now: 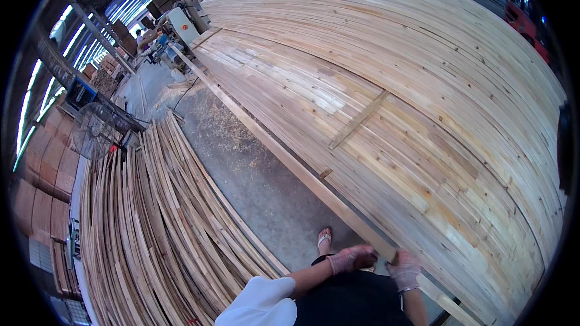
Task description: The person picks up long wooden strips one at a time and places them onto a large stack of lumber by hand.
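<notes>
A long, narrow wooden board [296,172] slants from the far machine to my waist. At its near end my right hand [405,271], in a pale glove, is closed round the wood. My left hand [352,258], in a reddish-stained glove, is just left of that end. Its fingers are curled; whether they touch the board or hold something is hidden. To the right, a broad stack of long wooden strips [435,145] lies beside the board, with a short crosspiece [359,119] on top.
Many loose wooden strips [163,217] lie in a pile on my left. Sawdust covers part of the concrete floor [241,175] between the piles. A machine with a pale control box [183,26] stands far ahead, a person [142,41] beyond it. A standing fan [95,131] is at the left.
</notes>
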The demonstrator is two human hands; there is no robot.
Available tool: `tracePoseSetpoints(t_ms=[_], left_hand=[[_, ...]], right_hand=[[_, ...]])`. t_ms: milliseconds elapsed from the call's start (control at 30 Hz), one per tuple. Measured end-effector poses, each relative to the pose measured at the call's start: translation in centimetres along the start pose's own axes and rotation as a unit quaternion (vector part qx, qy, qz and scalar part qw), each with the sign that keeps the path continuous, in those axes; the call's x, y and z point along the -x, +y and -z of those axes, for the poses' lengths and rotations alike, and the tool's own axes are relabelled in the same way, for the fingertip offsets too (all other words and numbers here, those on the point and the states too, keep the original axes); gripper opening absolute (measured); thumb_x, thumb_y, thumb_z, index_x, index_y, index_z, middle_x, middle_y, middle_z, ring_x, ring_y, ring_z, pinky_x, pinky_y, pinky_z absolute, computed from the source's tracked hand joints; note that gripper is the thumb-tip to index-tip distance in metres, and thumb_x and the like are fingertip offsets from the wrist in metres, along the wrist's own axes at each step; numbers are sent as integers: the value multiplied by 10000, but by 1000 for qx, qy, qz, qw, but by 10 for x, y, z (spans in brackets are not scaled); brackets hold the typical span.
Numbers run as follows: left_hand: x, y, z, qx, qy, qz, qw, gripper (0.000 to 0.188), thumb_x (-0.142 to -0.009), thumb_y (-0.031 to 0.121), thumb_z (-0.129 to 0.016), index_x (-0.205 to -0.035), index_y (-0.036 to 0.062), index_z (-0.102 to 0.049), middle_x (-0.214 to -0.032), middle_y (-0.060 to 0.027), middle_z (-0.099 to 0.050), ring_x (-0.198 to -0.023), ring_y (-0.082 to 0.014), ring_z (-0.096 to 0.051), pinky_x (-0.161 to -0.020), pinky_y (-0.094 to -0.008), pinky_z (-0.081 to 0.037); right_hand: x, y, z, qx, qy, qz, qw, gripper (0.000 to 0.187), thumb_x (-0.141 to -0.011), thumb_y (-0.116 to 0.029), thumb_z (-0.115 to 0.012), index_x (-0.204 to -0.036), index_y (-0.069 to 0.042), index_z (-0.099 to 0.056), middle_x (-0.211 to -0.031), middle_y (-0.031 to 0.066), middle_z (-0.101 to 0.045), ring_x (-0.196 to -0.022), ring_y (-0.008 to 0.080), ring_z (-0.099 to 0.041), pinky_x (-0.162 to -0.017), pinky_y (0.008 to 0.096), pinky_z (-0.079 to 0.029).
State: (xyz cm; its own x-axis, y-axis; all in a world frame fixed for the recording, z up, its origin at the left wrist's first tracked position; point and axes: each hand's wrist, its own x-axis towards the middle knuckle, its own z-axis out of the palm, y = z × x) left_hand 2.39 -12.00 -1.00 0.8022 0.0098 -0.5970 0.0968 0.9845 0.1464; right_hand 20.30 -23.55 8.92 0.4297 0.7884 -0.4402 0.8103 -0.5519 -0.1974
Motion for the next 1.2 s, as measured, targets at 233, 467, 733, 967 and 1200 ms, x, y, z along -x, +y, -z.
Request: tracePoseSetpoints(t_ms=[233, 467, 733, 967, 1200], left_hand=[[5, 26, -7, 112, 175, -146, 967, 409, -860, 148, -700, -1218, 28, -541, -1187, -137, -614, -1124, -312, -573, -1045, -446, -445], [28, 111, 0, 228, 119, -365, 895, 358, -932, 356, -602, -1118, 50, -589, -1062, -104, -662, -997, -291, -630, -929, -495, -502], [37, 130, -3, 68, 136, -315, 937, 459, -915, 443, -611, -1187, 74, -576, -1089, -86, -654, -1027, -268, -627, -894, -485, -524], [76, 113, -3, -163, 72, -170, 969, 552, -882, 474, -653, -1236, 61, -559, -1111, -91, -666, -1025, -214, -647, -888, -365, -543], [102, 203, 23, -93, 142, -288, 943, 476, -914, 381, -636, -1234, 42, -538, -1142, -129, -640, -1020, -282, -651, -852, -443, -565]], right_hand=[[41, 50, 9, -97, 106, 73, 987, 688, -620, -383, -808, -1195, -103, -555, -1102, 155, -604, -1036, 338, -571, -902, 450, -440], [178, 255, -22, 76, 319, 87, 941, 334, -684, -273, -736, -938, -61, -691, -921, 133, -676, -882, 320, -651, -787, 436, -537], [204, 338, -33, 166, 238, -176, 941, 178, -843, -258, -564, -860, -100, -643, -781, 92, -640, -724, 282, -620, -676, 416, -525], [249, 328, 12, 221, -82, -281, 930, 322, -906, -430, -502, -1012, -155, -633, -931, 114, -671, -888, 317, -649, -783, 459, -510], [177, 217, 44, 177, -119, -208, 955, 425, -871, -458, -537, -1136, -131, -599, -1081, 158, -649, -1026, 354, -609, -889, 482, -479]])
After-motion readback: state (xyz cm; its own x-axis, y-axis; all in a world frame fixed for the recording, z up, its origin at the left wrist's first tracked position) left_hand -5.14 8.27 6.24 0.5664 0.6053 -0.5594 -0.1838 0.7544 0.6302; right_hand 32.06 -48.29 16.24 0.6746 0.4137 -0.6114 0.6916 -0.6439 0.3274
